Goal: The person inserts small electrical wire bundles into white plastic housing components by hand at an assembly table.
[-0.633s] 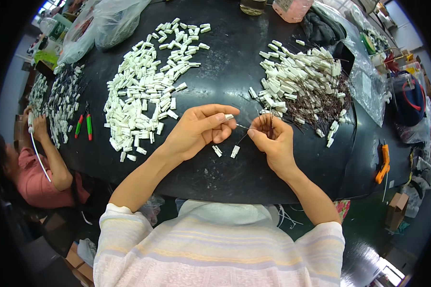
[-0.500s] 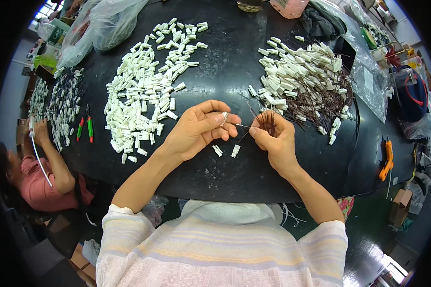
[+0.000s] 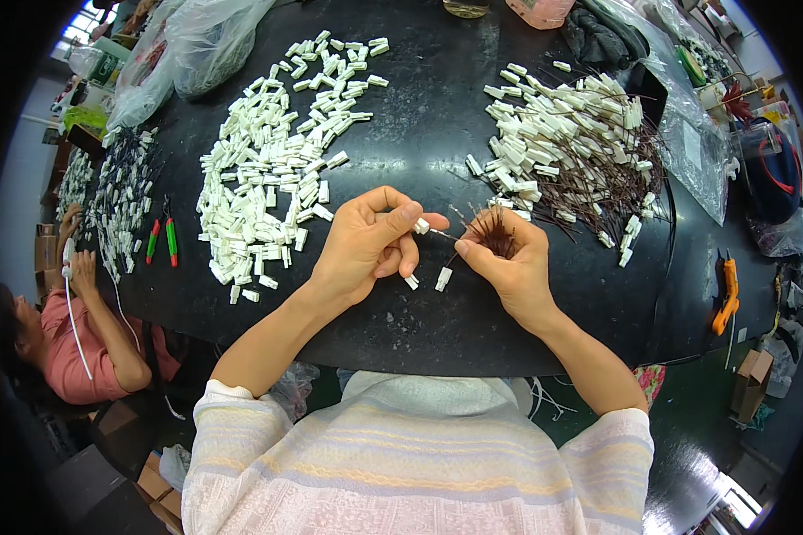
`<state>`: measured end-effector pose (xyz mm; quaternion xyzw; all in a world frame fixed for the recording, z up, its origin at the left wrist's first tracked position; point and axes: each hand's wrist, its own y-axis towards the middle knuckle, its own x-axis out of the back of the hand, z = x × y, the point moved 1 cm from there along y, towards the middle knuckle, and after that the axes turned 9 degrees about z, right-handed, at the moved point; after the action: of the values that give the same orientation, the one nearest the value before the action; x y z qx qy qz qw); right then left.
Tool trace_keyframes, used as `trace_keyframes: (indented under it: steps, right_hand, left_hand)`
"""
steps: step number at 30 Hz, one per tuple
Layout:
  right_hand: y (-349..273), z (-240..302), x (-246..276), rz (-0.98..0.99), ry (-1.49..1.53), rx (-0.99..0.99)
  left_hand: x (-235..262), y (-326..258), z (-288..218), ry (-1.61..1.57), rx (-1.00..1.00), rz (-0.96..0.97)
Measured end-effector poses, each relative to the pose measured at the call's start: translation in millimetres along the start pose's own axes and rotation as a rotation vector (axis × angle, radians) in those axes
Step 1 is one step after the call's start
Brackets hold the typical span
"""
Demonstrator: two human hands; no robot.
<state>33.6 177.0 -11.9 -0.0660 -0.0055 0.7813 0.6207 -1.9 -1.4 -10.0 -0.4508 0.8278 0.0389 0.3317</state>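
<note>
Black tabletop point(image 3: 393, 343) lies below; from afar I see the left hand point(image 3: 364, 239) pinching a white connector point(image 3: 421, 227), its long axis partly hidden, while the right hand point(image 3: 522, 266) clasps brown wires point(image 3: 496, 235), one tip pointing left toward it.

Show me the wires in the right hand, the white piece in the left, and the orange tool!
Wires point(image 3: 498, 239): head view, bunch's middle.
White piece point(image 3: 421, 226): head view, exposed end.
Orange tool point(image 3: 731, 288): head view, body.
</note>
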Motion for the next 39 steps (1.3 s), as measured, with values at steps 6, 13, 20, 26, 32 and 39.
trace_keyframes:
  steps: [6,13,20,26,32,39]
  right_hand:
    - [0,1,-2,0.001,-0.029,-0.024]
    - [-1,-2,-5,0.015,-0.049,0.044]
    - [1,4,-3,-0.035,-0.088,0.007]
    - [2,7,14,-0.150,0.098,-0.013]
    - [1,11,14,-0.079,0.002,-0.042]
    - [-1,9,3,0.086,-0.009,-0.130]
  left_hand:
    - [-6,-2,0,0.057,0.003,-0.015]
    - [-18,-5,9,0.226,-0.006,-0.048]
    - [-13,-1,-2,0.481,-0.159,-0.011]
    - [-16,-11,-23,1.384,-0.260,0.313]
    - [-8,-12,-17,1.509,-0.213,0.408]
    - [-2,-11,-27,0.883,-0.037,-0.025]
